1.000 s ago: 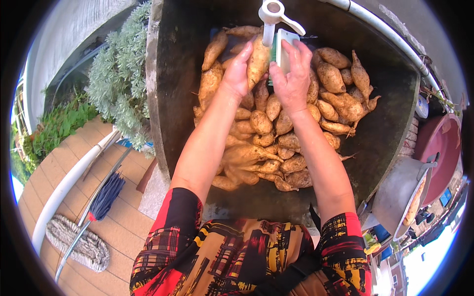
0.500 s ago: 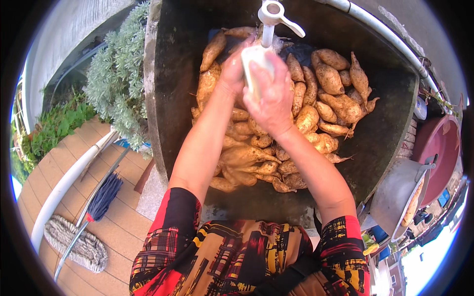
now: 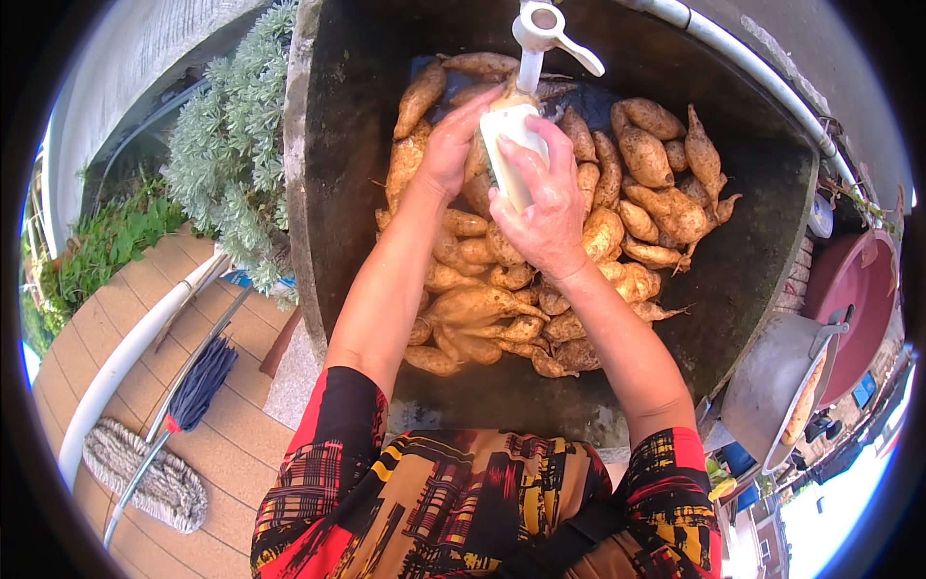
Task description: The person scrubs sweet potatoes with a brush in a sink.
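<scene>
My right hand [image 3: 545, 198] is closed around a white, block-shaped scrubbing brush [image 3: 509, 145]; its underside is hidden. Beneath the tap, the brush lies against a brown sweet potato [image 3: 518, 94], which shows only in part. My left hand [image 3: 451, 150] reaches along the left side of that sweet potato, fingers toward the tap and partly hidden, seeming to hold it. The white tap [image 3: 540, 27] with its lever stands just above both hands. A heap of sweet potatoes [image 3: 482, 304], yellowish brown and wet, some with dark soil specks, surrounds my hands in a dark trough [image 3: 743, 212].
The trough's concrete wall [image 3: 297, 174] rises at the left beside a silvery shrub [image 3: 231, 145]. A white pipe [image 3: 743, 53] runs along the far right. Right of the trough are a metal pot [image 3: 772, 386] and a reddish basin [image 3: 854, 309]. Mops [image 3: 145, 478] lie on the tiled floor at left.
My right hand and the brush have shifted slightly right and toward me, and the brush is tilted more. My left hand has moved slightly left. The splash under the tap is less visible.
</scene>
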`<state>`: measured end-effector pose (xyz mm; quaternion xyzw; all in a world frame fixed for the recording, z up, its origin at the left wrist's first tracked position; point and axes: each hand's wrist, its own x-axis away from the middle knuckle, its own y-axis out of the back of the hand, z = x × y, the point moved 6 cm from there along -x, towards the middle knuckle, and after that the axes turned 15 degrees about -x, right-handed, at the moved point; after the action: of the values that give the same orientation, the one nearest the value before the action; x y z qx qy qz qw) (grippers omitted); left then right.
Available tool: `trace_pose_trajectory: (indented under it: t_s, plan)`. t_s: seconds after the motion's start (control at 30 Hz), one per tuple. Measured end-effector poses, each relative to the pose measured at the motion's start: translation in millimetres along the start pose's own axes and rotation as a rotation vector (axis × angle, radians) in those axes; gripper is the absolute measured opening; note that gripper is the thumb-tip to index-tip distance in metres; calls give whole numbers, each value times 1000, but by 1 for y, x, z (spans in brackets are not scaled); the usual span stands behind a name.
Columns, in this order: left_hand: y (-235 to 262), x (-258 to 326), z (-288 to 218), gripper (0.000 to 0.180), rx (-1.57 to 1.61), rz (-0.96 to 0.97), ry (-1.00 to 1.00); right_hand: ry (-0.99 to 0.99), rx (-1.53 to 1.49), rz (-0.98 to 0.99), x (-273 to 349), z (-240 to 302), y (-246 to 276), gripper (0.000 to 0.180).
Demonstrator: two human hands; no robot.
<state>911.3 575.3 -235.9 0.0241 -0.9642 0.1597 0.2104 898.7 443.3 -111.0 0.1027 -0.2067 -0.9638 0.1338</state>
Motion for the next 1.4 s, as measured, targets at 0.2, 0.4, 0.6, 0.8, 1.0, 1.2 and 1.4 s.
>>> trace_pose_trajectory:
  t_s: [0.2,0.4,0.6,0.8,1.0,1.2,1.4]
  plan:
    - [-22,20,1,44,149,348,197,-81,-247,-177,-30,-60,40,38]
    - [-20,25,2,53,346,465,185,42,101,-227,-52,-30,77,45]
    - [-17,15,-8,51,231,338,154,122,-104,-35,-100,34,74,44]
    - [-17,9,-11,48,211,302,171,407,104,118,-104,49,67,19]
    - [-14,8,-9,48,204,317,179,395,101,237,-109,48,69,18]
    - [-21,-4,-6,47,269,366,169,404,1,292,-114,45,72,25]
    - [-30,-8,-10,49,254,386,180,343,-73,336,-120,50,75,16]
